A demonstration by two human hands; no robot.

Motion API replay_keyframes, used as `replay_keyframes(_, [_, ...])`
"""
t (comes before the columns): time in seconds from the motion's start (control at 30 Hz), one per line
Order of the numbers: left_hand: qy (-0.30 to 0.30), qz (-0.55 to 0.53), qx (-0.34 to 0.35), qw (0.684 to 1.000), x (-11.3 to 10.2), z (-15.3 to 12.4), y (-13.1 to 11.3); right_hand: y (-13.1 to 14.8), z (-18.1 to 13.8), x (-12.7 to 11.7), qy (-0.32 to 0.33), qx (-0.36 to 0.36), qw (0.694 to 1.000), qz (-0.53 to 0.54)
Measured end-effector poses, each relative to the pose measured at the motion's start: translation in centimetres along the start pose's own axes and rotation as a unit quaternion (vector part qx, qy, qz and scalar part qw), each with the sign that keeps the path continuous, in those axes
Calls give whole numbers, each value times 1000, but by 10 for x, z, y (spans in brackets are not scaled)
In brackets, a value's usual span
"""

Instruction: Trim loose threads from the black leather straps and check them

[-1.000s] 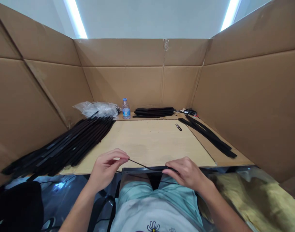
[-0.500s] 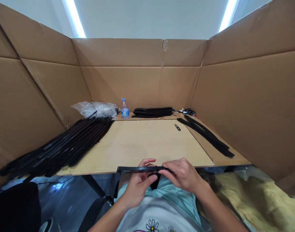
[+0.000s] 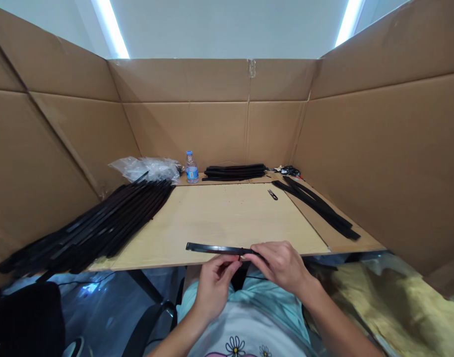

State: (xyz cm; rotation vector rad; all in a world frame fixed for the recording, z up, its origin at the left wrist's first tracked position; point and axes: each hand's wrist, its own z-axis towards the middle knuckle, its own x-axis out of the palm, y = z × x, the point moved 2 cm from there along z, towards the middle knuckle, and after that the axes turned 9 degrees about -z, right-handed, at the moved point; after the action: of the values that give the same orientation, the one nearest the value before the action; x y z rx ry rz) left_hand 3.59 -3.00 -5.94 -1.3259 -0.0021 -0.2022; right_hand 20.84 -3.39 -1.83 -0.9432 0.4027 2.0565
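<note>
My right hand (image 3: 281, 263) is closed on a long black strip (image 3: 212, 248), whose glossy left end sticks out above the table's front edge. Just below the strip, the thumb and fingertips of my left hand (image 3: 216, 282) pinch a thin dark strand (image 3: 239, 258) close to my right fingertips. The strand seems to meet the strip there, but its full shape is hidden by the fingers. Both hands are over my lap at the near edge of the table (image 3: 227, 213).
Many black strips lie piled on the left (image 3: 100, 223), beside a clear plastic bag (image 3: 148, 168) and a water bottle (image 3: 191, 168). Another strip stack (image 3: 234, 171) is at the back. Thread snips (image 3: 273, 194) and loose strips (image 3: 316, 206) lie to the right. Cardboard walls (image 3: 189, 124) surround the table.
The black strip has risen slightly and now tilts, with its left end higher. My left hand has drawn its fingers together into a pinch under the strip, where before they were spread around it.
</note>
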Motion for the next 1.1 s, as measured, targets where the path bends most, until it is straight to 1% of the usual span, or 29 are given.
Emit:
replay_keyframes(0.1, [38,117,81,989,2,-3,-6,0,0,7,9,30,999,-16])
replay_keyframes(0.2, [69,210,171,960,5,-7,-10,-2,1,13,35,55,997,-34])
replay_keyframes(0.27, [77,269,252,926,4,-10,-13,-3,1,15,50,61,996,-47])
replay_keyframes(0.33, [89,337,324,880,1,-11,-17,-5,1,17,68,57,995,-52])
replay_keyframes(0.4, [106,397,364,836,-4,-11,-22,-6,1,18,100,47,993,-48])
replay_keyframes(0.43, [113,420,374,819,-7,-10,-24,-5,1,19,121,40,991,-46])
replay_keyframes(0.5, [125,441,388,800,-11,-7,-29,-4,1,20,162,32,985,-52])
replay_keyframes(0.63, [156,434,411,786,-16,-4,-32,3,2,20,223,31,971,-76])
replay_keyframes(0.77, [167,437,422,777,-19,-1,-32,10,5,18,244,29,967,-67])
replay_keyframes(0.97, [179,425,404,790,-21,2,-28,16,5,20,269,19,961,-54])
replay_keyframes(1.03, [176,418,397,798,-21,4,-26,17,4,21,265,13,962,-62])
replay_keyframes(1.1, [172,404,384,812,-22,6,-24,19,2,23,253,7,965,-67])
